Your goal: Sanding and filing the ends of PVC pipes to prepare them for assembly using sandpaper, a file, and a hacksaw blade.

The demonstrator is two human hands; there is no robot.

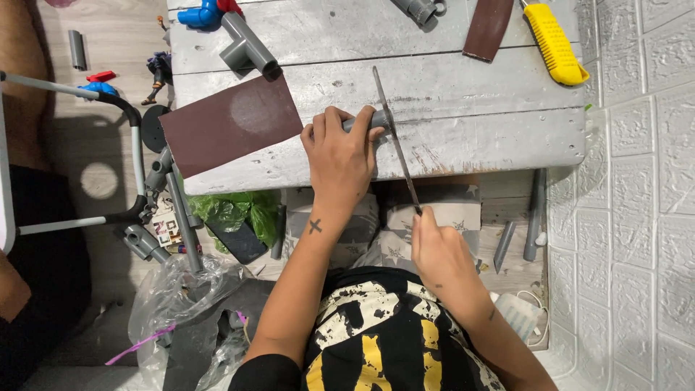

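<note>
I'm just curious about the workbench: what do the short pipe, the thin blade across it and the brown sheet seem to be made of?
The short pipe under the left hand looks like grey plastic, matte and uniform. The thin blade, held by the right hand, seems bare metal, narrow with a dull sheen. The brown sheet looks like sandpaper: flat, dark, with a worn pale patch.

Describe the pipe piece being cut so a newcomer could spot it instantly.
Start at the grey plank table and go to its near edge, where the left hand presses down. The short grey pipe pokes out from under those fingers, with the thin saw blade held by the right hand crossing its end. Unlike the grey tee fitting farther back, it is a plain straight stub.
</note>
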